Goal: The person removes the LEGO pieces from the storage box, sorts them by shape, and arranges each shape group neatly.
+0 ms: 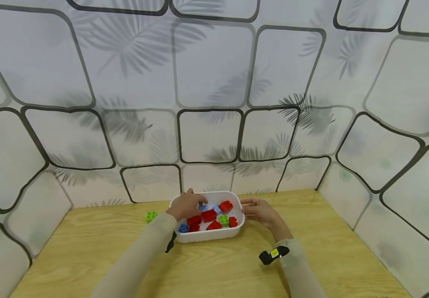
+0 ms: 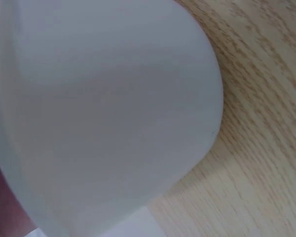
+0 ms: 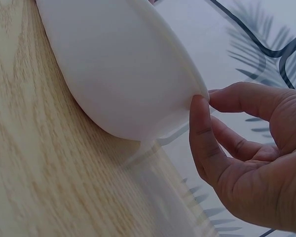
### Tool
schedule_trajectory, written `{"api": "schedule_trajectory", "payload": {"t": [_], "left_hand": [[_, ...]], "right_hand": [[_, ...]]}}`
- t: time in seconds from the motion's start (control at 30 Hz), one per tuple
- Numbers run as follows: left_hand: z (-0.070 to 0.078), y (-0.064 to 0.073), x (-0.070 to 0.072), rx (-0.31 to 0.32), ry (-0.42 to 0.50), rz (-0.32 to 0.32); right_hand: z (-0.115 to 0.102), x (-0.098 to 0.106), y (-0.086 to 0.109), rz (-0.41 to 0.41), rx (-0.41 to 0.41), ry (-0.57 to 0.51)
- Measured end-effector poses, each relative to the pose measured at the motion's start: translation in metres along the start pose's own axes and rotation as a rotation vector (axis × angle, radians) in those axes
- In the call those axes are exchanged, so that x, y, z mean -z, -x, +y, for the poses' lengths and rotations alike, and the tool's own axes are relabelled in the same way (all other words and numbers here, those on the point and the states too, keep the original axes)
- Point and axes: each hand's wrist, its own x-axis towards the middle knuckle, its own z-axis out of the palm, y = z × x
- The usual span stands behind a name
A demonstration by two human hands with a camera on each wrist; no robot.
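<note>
A white plastic tub [image 1: 208, 236] with red, blue and green toy building bricks inside stands on the wooden table. My left hand [image 1: 187, 205] reaches over its left side, fingers bent down above a light blue brick [image 1: 203, 207]; whether they grip it is hidden. In the left wrist view the tub's outer wall [image 2: 118, 113] fills most of the picture. With thumb and forefinger, my right hand [image 3: 256, 148] pinches the tub's rim at its right end. Among the bricks lie a red brick [image 1: 209, 215] and a green brick [image 1: 223, 220].
One green brick [image 1: 151, 216] lies on the table [image 1: 214, 269], left of the tub. Behind the table and along its sides hangs pale patterned cloth [image 1: 210, 136], close to the tub's far side.
</note>
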Motion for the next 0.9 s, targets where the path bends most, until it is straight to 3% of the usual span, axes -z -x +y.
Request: {"api": "schedule_trajectory", "payload": {"t": [0.37, 0.7, 0.9], "left_hand": [[-0.002, -0.003, -0.006, -0.061, -0.064, 0.056], [-0.007, -0.005, -0.010, -0.061, -0.019, 0.075], [-0.010, -0.003, -0.005, -0.070, -0.013, 0.078]], "right_hand": [[-0.001, 0.000, 0.000, 0.004, -0.002, 0.005], [0.001, -0.001, 0.001, -0.002, 0.001, 0.000], [0.001, 0.000, 0.000, 0.002, 0.004, -0.001]]}}
